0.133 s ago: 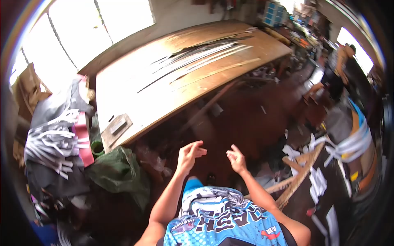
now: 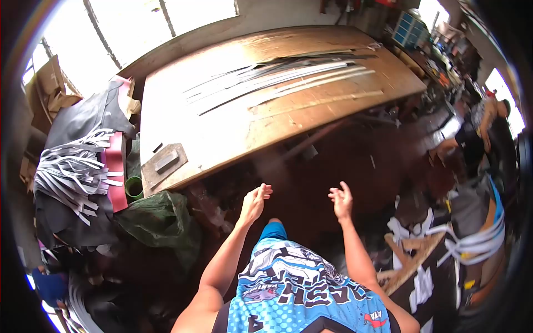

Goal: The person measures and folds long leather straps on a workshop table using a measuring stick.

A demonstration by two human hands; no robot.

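Observation:
Both of my hands are in front of my blue patterned shirt (image 2: 311, 294), over the dark floor. My left hand (image 2: 254, 204) is empty, its fingers apart, below the near edge of the large wooden table (image 2: 222, 133). My right hand (image 2: 341, 201) is empty too, with fingers apart and raised. Neither hand touches anything. Long thin black and white strips (image 2: 277, 77) lie on the table. At its near left corner sits a board (image 2: 165, 165) with a grey block (image 2: 167, 161) on it.
Left of the table, a bundle of white strips (image 2: 72, 166) hangs over dark material, near a green sack (image 2: 158, 222). To the right are a wooden frame (image 2: 413, 255) and rolled material tied with white strips (image 2: 477, 244). Another person (image 2: 483, 127) bends at the far right.
The view has shifted, so the table appears further right. My hands have moved farther apart, and my right hand is held more upright.

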